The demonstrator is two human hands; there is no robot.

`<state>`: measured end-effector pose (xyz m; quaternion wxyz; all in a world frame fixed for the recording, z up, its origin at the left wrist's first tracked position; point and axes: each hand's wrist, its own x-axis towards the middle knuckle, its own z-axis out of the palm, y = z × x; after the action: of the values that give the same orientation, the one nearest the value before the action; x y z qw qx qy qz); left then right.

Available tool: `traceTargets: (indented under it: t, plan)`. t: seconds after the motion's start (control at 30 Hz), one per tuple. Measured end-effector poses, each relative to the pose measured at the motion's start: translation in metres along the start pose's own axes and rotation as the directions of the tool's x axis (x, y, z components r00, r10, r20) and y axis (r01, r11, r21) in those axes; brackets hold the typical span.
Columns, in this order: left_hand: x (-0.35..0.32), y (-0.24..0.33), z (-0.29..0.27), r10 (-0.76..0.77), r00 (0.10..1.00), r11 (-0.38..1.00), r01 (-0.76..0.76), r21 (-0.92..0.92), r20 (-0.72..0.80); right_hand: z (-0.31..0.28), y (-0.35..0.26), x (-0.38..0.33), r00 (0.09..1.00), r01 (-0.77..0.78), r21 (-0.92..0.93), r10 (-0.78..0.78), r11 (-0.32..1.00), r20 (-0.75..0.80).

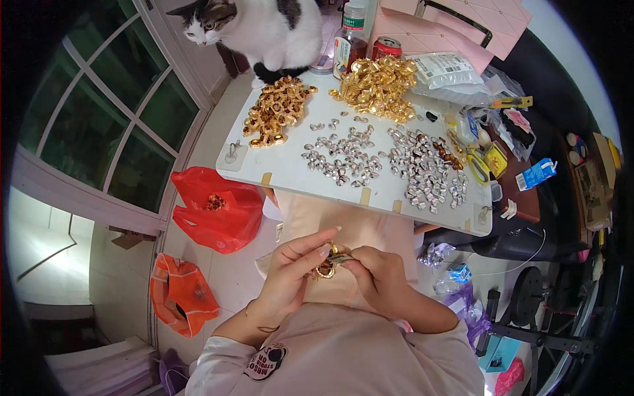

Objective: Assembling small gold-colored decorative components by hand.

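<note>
At six o'clock from the table [277, 166], a gold trinket [325, 271] is pinched by the left hand [284, 270], a small flat piece [341, 258] by the right hand [379, 276]; the trinket is best kept steady.

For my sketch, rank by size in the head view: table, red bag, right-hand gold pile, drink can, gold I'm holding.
Table
Red bag
Right-hand gold pile
Drink can and held gold: unsure, both partly covered, the gold nearer the camera.
</note>
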<state>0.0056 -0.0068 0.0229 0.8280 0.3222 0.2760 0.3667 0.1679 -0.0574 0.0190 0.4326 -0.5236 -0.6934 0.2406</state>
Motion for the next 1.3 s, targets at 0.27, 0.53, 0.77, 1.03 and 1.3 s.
traceTargets:
  t: [0.27, 0.53, 0.77, 1.03, 1.3]
  plan:
    - [0.002, -0.011, -0.001, 0.067, 0.997, 0.994, -0.064, 0.084, -0.033, 0.001, -0.001, -0.001, 0.966, -0.255, 0.082, 0.251, 0.963, 0.055]
    - [0.008, -0.013, -0.001, 0.039, 0.997, 0.999, -0.036, 0.039, -0.070, -0.005, 0.012, -0.002, 0.841, -0.537, 0.662, 0.391, 0.523, 0.373]
    - [0.007, -0.017, -0.005, 0.105, 0.993, 0.991, -0.100, 0.087, -0.056, -0.016, 0.001, 0.005, 0.761, -0.637, 0.680, 0.431, 0.362, 0.484]
    - [0.008, -0.018, -0.005, 0.167, 0.984, 0.969, -0.153, 0.196, -0.056, -0.014, 0.005, 0.006, 0.745, -0.666, 0.603, 0.441, 0.439, 0.501]
    - [0.012, -0.017, -0.002, 0.153, 0.985, 0.959, -0.130, 0.250, -0.076, 0.000, 0.014, 0.002, 0.845, -0.530, 0.578, 0.446, 0.621, 0.295]
